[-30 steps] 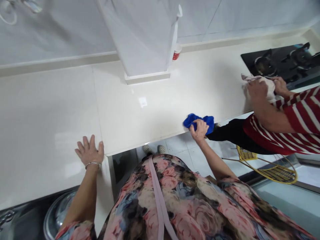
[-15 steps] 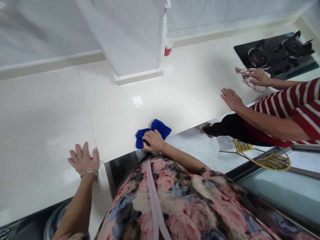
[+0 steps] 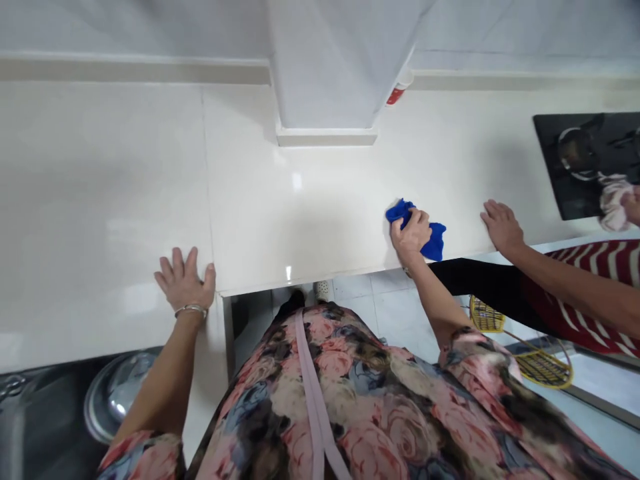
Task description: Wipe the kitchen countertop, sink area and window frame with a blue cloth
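Observation:
A crumpled blue cloth [image 3: 434, 241] lies on the white countertop [image 3: 300, 220], right of the middle. My right hand [image 3: 413, 235] is closed over it, fingers bent into the fabric, and part of the cloth sticks out on either side. My left hand [image 3: 186, 280], with a bracelet at the wrist, rests flat on the counter near its front edge, fingers spread. It holds nothing and sits just left of a seam in the countertop.
At right, a co-worker's hand [image 3: 503, 225] lies on the counter; their other holds a pale cloth [image 3: 614, 200] by a black stove [image 3: 575, 157]. A red-white cup [image 3: 397, 92] stands behind the pillar [image 3: 327, 137]. Lower left is a sink with metal bowls [image 3: 117, 397]; a yellow woven chair [image 3: 545, 368] stands right.
My right hand has moved the blue cloth to the right and farther from the counter's edge. My left hand stays flat. The co-worker's cloth has shifted onto the stove's edge. The view has turned.

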